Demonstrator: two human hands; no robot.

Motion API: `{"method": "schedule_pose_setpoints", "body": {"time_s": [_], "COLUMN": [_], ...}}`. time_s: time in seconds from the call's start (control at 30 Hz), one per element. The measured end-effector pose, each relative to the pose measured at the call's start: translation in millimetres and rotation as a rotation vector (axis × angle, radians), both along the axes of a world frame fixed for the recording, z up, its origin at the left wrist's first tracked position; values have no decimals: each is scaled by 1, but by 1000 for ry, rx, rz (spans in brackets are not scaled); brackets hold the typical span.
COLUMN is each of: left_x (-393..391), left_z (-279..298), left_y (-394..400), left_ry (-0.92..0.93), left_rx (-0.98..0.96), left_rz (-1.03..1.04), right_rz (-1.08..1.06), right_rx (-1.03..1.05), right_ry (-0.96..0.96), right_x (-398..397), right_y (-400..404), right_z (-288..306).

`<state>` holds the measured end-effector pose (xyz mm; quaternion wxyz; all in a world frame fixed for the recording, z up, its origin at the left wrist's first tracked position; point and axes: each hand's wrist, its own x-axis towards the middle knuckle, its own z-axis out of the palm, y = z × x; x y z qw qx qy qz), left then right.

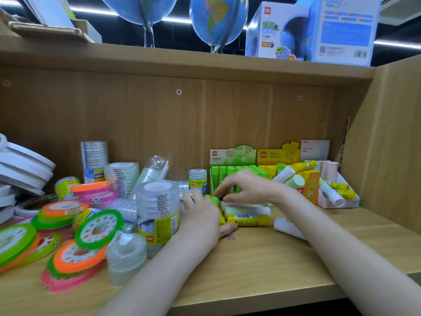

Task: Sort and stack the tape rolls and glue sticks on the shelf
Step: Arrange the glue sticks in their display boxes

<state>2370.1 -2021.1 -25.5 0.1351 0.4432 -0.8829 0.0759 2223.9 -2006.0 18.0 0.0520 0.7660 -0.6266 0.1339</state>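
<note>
Loose glue sticks [249, 218] lie on the wooden shelf [262, 265] at the middle, yellow and pale green ones side by side. My left hand [201, 221] is cupped against their left ends, fingers curled around a green-capped stick. My right hand [247, 187] hovers just above the same pile, fingertips pinching a stick near the green box [230, 176]. Packs of clear tape rolls [157, 208] stand left of my hands. Flat coloured tape rolls [98, 228] in green, orange and pink lie scattered at the left.
A yellow glue stick box [279, 157] and a white-pink tray [337, 197] with more sticks stand at the back right. White tape rolls [22, 167] pile at the far left. A white stick [288, 228] lies by my right forearm. Globes [218, 21] sit on the shelf above.
</note>
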Motion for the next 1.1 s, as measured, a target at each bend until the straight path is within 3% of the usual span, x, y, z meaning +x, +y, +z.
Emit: {"method": "schedule_pose_setpoints", "body": {"time_s": [0.33, 0.5, 0.67, 0.8, 0.9, 1.0, 1.1], "left_x": [0, 0, -2, -1, -2, -2, -3], "left_z": [-3, -3, -3, -3, -4, -6, -6], "left_y": [-4, -4, -8, -8, -10, -11, -12], "left_ry": [65, 59, 101, 51, 43, 34, 28], "left_rx": [-5, 4, 5, -2, 15, 16, 17], "left_rz": [-65, -73, -124, -175, -188, -195, -191], "right_rz": [-16, 23, -72, -95, -128, -156, -243], "right_rx": [146, 35, -367, -556, -639, -512, -425], "right_ry": [-158, -648, -1054, -841, -508, -187, -42], "right_x": [-7, -28, -24, -24, -19, -16, -14], "right_y": [12, 33, 17, 6, 0, -8, -13], "right_z": [13, 26, 19, 11, 6, -1, -4]}}
